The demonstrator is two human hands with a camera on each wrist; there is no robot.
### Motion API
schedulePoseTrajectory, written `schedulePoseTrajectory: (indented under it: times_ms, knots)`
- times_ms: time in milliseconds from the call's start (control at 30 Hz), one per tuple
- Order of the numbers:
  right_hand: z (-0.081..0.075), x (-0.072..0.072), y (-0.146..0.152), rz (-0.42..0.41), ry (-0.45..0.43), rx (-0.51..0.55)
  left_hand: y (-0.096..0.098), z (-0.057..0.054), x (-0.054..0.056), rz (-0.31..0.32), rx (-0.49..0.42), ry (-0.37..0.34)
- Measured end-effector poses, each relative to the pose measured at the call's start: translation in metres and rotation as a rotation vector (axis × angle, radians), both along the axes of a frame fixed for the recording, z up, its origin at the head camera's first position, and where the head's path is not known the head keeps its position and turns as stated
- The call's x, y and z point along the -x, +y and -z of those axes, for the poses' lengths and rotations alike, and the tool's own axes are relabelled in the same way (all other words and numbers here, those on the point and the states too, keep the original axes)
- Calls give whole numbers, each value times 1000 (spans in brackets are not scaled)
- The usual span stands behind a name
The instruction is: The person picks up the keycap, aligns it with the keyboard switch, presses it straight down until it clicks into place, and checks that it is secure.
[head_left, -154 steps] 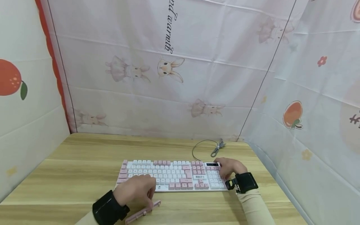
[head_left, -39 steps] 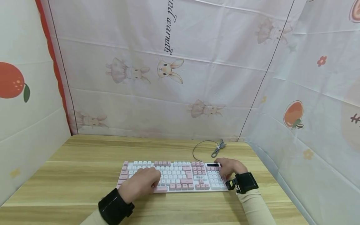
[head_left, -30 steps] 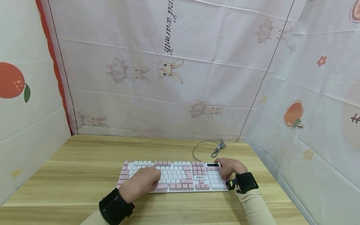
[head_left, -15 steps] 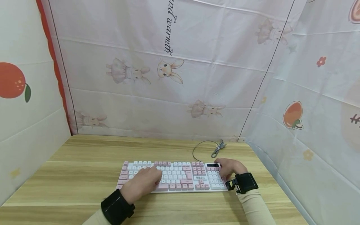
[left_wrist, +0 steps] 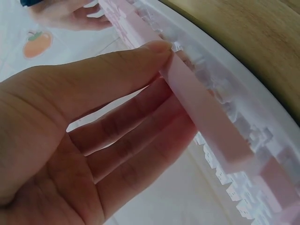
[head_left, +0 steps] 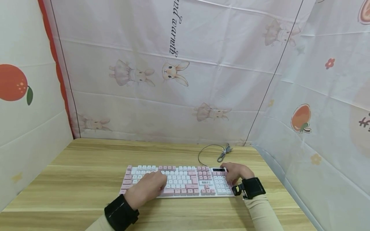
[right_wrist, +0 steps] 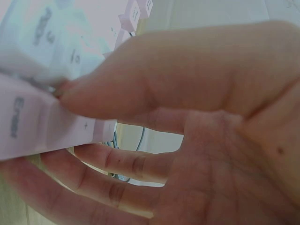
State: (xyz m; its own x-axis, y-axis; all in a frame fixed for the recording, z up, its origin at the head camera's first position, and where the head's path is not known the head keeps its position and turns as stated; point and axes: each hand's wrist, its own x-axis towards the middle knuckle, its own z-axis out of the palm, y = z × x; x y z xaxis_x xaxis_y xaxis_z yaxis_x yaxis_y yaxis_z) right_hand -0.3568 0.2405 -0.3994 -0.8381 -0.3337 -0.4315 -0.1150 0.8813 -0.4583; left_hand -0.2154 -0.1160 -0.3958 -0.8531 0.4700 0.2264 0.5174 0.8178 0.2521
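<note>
A white and pink keyboard (head_left: 180, 181) lies on the wooden table. Its long pink space bar keycap (left_wrist: 206, 115) is pinched between the thumb and fingers of my left hand (head_left: 147, 187), at the front row. Beside that keycap, in the left wrist view, bare switch housings (left_wrist: 234, 115) show along the keyboard's white edge. My right hand (head_left: 237, 171) grips the keyboard's right end, thumb over the number pad's pink Enter key (right_wrist: 23, 122) and the other fingers against the outer side. In the head view, my left hand hides several keys on the left.
A grey cable (head_left: 208, 146), tied in a small bundle (head_left: 224, 154), lies behind the keyboard at the right. Printed cloth (head_left: 185, 96) hangs behind the wooden table (head_left: 95, 160) and along both sides.
The space bar keycap has moved from in front of the keyboard up to its front row with my left hand, which then shifts slightly right. My right hand stays put.
</note>
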Motion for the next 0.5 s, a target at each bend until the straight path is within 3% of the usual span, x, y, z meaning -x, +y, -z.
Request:
schedulePoseTrajectory:
  times_ms: [500]
  knots:
    - [-1, -1, 0, 2, 13, -13, -2, 2, 3, -5, 35, 5]
